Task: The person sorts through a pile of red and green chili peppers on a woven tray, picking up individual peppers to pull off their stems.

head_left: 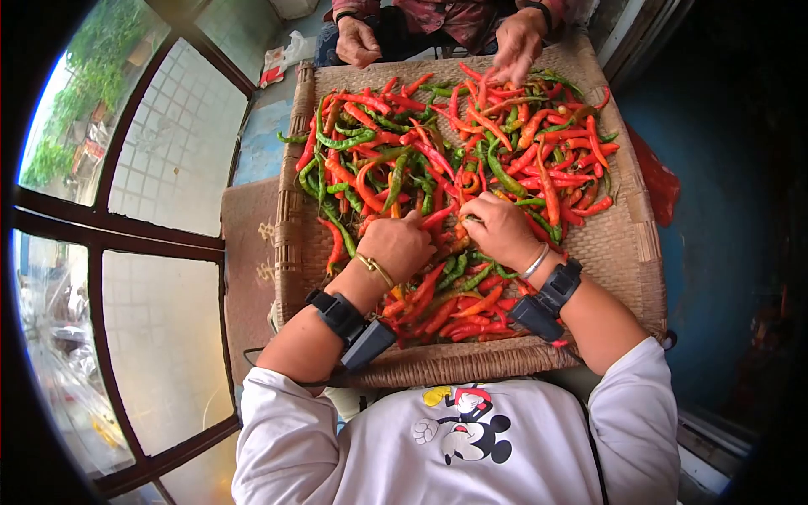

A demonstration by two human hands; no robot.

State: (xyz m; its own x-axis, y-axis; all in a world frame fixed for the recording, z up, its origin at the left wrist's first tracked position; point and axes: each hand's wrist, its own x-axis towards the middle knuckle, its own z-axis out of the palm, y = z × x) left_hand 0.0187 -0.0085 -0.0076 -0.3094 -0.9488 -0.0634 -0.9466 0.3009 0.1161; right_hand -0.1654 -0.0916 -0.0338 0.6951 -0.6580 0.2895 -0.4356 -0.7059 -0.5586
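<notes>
Red and green chili peppers (539, 181) lie heaped across a woven tray (295, 227). Over the middle of the heap, my left hand (396, 248) is closed with its fingers curled downward; what it holds is hidden beneath it. A red chili pepper (439, 215) lies just beyond its fingertips. My right hand (503, 231) is beside it, thumb and fingers pinched together on a chili pepper that is mostly covered. Between my forearms, closer to me, is another pile of mostly red peppers (454, 311).
Across the tray sits another person, with one hand (358, 42) above the rim and the other hand (518, 46) at the far peppers. Framed windows (164, 303) stand on the left. A red bag (655, 177) hangs beside the tray's right edge.
</notes>
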